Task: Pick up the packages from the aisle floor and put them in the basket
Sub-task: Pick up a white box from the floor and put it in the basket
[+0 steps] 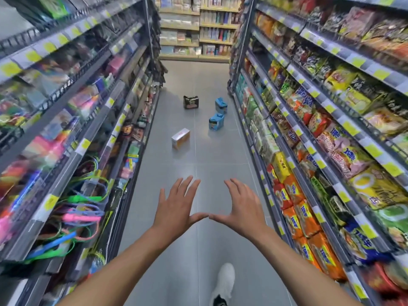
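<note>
Far left of the frame, shelves (66, 129) crammed with bright, blurred goods and coloured cords. Moving in, the left hand (176, 208) is out low and centre, palm down, fingers spread, its grip wide apart and holding nothing. Just above it in the frame, a white-and-orange box (181, 138) lies on the grey floor (198, 250). Further up the aisle stands a dark package (191, 102). To its right, one blue pack (216, 121), with a second blue pack (221, 105) just beyond it. At the bottom edge, a white shoe (224, 281). The right hand (240, 208) mirrors the left, grip apart and empty, the two thumb tips meeting or all but meeting. Along the right side, racks of noodle packets (331, 151).
</note>
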